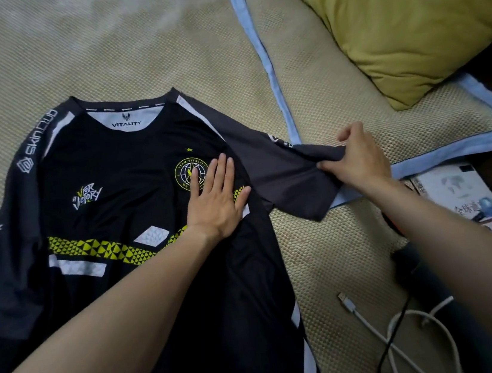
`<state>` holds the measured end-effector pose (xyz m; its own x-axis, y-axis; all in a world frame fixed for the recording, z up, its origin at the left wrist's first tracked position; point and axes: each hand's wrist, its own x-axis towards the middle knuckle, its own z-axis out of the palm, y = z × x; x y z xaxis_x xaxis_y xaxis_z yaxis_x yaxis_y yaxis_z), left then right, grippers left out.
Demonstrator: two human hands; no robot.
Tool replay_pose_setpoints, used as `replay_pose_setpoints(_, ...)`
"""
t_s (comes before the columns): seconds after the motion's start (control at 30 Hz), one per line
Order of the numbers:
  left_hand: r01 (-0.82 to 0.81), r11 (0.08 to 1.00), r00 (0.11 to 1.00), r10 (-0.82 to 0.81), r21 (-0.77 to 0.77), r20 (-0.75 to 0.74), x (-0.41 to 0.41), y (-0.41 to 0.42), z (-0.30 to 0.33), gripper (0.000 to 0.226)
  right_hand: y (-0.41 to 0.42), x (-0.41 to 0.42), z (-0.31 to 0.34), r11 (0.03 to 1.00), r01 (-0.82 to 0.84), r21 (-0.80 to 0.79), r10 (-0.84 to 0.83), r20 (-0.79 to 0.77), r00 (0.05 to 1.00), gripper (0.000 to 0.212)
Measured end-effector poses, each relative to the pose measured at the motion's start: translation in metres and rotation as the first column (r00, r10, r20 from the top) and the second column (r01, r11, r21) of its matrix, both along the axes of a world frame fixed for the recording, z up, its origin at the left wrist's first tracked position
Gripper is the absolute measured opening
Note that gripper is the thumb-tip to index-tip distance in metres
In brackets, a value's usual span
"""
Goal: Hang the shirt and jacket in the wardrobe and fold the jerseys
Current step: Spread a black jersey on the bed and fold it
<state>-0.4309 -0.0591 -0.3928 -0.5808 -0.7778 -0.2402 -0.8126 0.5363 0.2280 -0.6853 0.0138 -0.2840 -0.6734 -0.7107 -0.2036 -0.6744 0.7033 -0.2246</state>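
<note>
Nearest me, my two forearms reach out over a woven mat on the bed. White and black cables lie loose on the mat by my right arm, and a printed booklet sits just past them at the mat's edge.

The jersey lies face up on the mat, chest crest and yellow band showing, collar pointing away from me. My left hand rests flat and open on the chest, fingers over the crest, gripping nothing, only pinning the cloth. My right hand has its grip closed on the sleeve, pinching the cuff edge between thumb and fingers and holding it stretched out to the side.

I judge the fabric to be thin, light and slick, the kind that slides and creeps rather than holding a crease. It has no stiffness, so any fold should be pressed down as it is made. The cuff hem is a good place to hold, since the stitched edge gives the fingers something firm. I would bring the sleeve over the body while the flat hand keeps the chest from dragging along.

Farther off, the blue border of the mat runs away from me, and a yellow-green pillow lies beyond it.
</note>
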Motion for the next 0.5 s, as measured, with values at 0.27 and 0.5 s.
replay_pose_setpoints(0.27, 0.043, 0.999, 0.994, -0.046, -0.028, -0.097, 0.06, 0.007, 0.024, 0.08, -0.026, 0.084, 0.001, 0.827, -0.562, 0.025, 0.508, -0.462, 0.727, 0.036)
replay_pose_setpoints(0.5, -0.456, 0.873, 0.879, 0.413, -0.172, -0.236, 0.212, -0.046, 0.064, 0.065, -0.076, 0.25, -0.021, 0.75, -0.654, -0.093, 0.653, 0.258, 0.712, 0.017)
